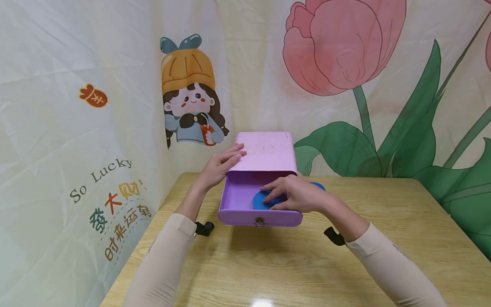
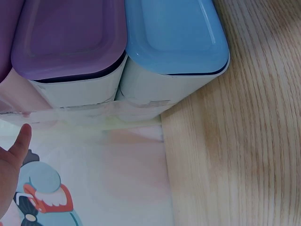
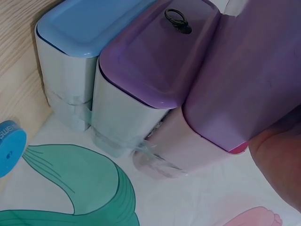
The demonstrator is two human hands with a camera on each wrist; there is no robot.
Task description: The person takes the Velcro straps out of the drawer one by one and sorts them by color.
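Note:
A small pink cabinet (image 1: 264, 151) stands on the table with its purple drawer (image 1: 260, 218) pulled out; a ring handle hangs on the drawer's front. My left hand (image 1: 221, 165) rests on the cabinet's upper left edge, fingers fairly straight. Inside the drawer, the fingers of my right hand (image 1: 297, 194) curve over a blue disc-like roll (image 1: 258, 199); the drawer front and the hand partly hide it. A second blue round roll (image 3: 10, 147), with white lettering, lies beside the cabinet on the right.
In the wrist views, a blue drawer (image 2: 176, 35) and a purple drawer (image 3: 150, 61) sit shut below the opened one. A printed curtain (image 1: 253, 85) hangs close behind the wooden table (image 1: 268, 264). Black wrist mounts (image 1: 205, 229) stick out from both sleeves.

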